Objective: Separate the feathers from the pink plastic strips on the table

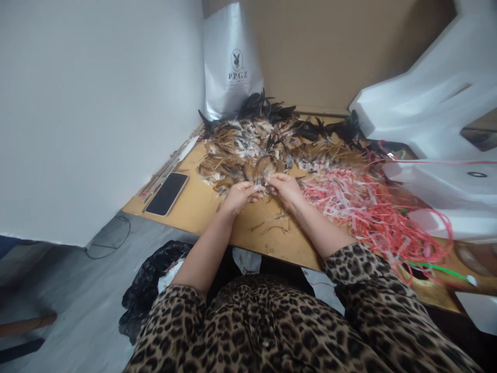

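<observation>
My left hand [244, 196] and my right hand [284, 187] meet close together over the front of the wooden table [217, 217]. Both are closed in a pinch on brown feathers [265, 167], whose pale quill ends lie between the fingertips. Behind my hands spreads a large heap of feathers [240, 137], brown and white in front and black at the back. Right of my right hand lies a tangle of pink and red plastic strips [361, 207]. A few thin loose feathers [277, 224] lie on the table just below my hands.
A dark-screened phone [167, 194] lies at the table's left edge, beside a white partition [77, 103]. At the back stands a silver-white bag [233, 67]. White machine-like bodies [419, 103] border the right side. A black plastic bag [149, 280] sits on the floor.
</observation>
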`<action>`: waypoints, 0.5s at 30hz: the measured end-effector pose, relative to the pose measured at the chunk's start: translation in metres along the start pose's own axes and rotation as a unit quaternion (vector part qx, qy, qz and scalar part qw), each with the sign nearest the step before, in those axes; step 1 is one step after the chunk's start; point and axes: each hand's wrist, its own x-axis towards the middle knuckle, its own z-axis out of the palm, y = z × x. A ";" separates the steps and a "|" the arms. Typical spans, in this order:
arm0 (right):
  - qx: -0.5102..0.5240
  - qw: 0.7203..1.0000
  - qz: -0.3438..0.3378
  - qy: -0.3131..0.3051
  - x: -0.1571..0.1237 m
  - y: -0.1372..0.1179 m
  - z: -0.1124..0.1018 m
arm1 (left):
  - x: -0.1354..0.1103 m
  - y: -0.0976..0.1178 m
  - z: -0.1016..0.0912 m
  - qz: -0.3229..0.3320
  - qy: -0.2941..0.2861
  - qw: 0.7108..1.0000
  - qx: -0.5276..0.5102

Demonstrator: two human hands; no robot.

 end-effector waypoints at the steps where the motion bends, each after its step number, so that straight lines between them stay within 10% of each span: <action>1: -0.005 1.000 -0.001 0.005 0.000 0.002 0.002 | 0.000 0.000 0.000 -0.001 -0.004 1.000 -0.003; 6: -0.011 1.000 0.012 -0.004 -0.004 0.005 0.007 | -0.001 0.001 0.001 -0.001 -0.012 0.999 -0.030; 15: 0.078 0.975 0.071 -0.197 -0.006 -0.009 -0.006 | 0.001 0.001 -0.004 -0.002 -0.039 0.991 -0.126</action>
